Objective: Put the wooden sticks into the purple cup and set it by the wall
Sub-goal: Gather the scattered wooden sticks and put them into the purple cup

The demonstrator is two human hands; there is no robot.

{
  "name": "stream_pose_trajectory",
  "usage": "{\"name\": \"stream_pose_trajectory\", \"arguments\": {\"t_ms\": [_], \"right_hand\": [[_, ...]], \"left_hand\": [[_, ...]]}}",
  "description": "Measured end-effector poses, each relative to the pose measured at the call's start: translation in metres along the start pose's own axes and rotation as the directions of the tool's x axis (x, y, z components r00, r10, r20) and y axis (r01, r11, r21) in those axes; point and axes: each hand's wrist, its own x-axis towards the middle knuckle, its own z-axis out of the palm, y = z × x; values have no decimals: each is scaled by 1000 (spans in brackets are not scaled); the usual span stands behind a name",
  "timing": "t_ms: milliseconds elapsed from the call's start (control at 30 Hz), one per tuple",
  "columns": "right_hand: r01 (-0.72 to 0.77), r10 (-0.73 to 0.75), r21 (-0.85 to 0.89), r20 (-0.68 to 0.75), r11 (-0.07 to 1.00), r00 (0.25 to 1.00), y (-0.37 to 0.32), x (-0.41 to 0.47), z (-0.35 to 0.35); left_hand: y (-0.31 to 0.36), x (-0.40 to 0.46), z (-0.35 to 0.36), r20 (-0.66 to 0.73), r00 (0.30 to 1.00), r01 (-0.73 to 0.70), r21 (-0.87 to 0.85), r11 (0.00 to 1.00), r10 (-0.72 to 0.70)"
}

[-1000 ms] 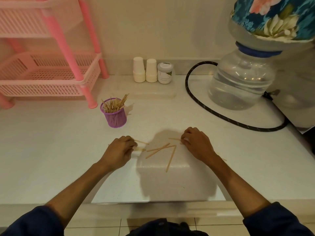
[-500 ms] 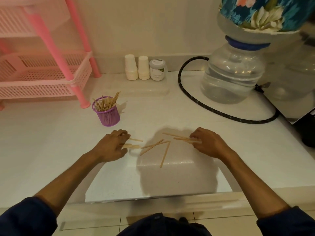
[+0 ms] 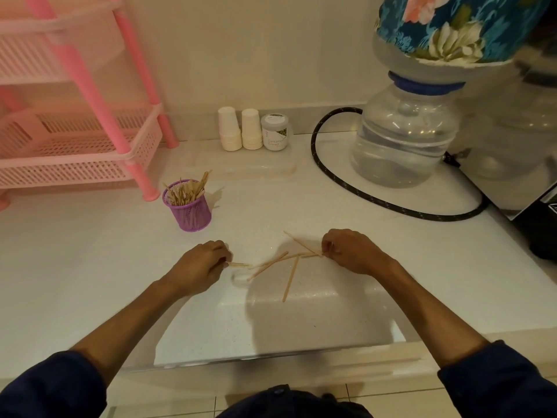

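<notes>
**Both hands gathering loose sticks on the white worktop**

On the pale speckled worktop [image 3: 90,282], a few thin flat wooden sticks [image 3: 291,277] lie loose and crossed over one another between the two hands. The left hand [image 3: 202,270] rests knuckles up, its fingers curled closed around the ends of a small bundle of sticks that pokes out to the right, level with the surface. The right hand [image 3: 351,251] is likewise curled, pinching the near ends of two or three sticks, one of which angles up and to the left away from the fingertips. One longer stick lies on its own just below the crossed ones, pointing toward the front edge.

The small purple mesh cup [image 3: 190,211] stands upright behind and left of the left hand, apart from it and well out from the wall [image 3: 256,49]. It is already packed with many wooden sticks that fan out above its rim.

Just beside the cup, to its left, is the foot of a pink plastic tiered rack [image 3: 78,146]. Against the wall stand two stacks of white paper cups [image 3: 241,131] and a small white-lidded jar [image 3: 275,132]. A black braided hose [image 3: 391,203] loops across the worktop around a large clear water bottle [image 3: 404,140], whose upper part wears a blue floral fabric cover [image 3: 452,25]. Dark blue sleeves [image 3: 51,387] show at both forearms.
</notes>
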Motion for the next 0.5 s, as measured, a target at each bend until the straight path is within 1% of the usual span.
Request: {"name": "stream_pose_trajectory", "arguments": {"t_ms": [133,233,367,500], "right_hand": [[30,-30,-22,0,999,1000,-8,1,-3],[46,-43,-95,32,994,999,-14,4,-6],[93,-87,-266,33,960,996,-21,5,-5],[86,-89,-323,3,942,996,-26,4,0]], "left_hand": [[3,-2,0,48,992,-122,175,977,116],[6,0,-1,81,985,-166,273,947,150],[12,2,2,57,988,-157,315,936,146],[17,5,0,-29,994,-93,296,951,106]]}}
